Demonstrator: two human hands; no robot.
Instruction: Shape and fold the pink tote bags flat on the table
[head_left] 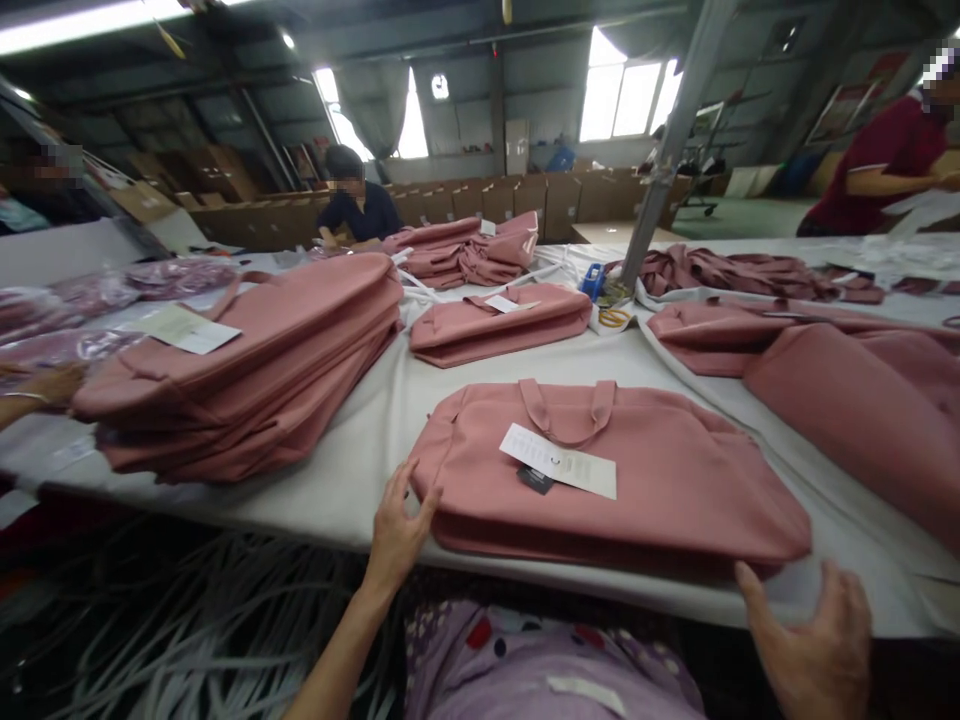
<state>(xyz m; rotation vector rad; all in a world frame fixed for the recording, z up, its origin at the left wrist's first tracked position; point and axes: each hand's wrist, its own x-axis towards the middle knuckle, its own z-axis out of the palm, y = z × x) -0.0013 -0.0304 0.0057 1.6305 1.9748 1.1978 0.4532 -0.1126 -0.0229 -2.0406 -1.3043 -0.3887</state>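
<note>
A pink bag (675, 460) lies flat in front of me at the table's near edge, its short carry handles (536, 405) pointing away from me. On top of it rest a white paper tag (585, 470) and a small dark tag (535, 478). My left hand (401, 525) is at the bag's left end, thumb and fingers apart, touching its edge. Close by the bag's near right corner, my right hand (814, 635) has its fingers spread and nothing in it. Whether its thumb touches the bag I cannot tell.
To the left stands a stack of pink bags (255, 370), with another person's hand (56, 385) beside it. A single bag (502, 325) lies behind mine, near a metal post (675, 150) and yellow tape (613, 318). More pink bags (862, 380) lie right. White strips (247, 620) hang below left.
</note>
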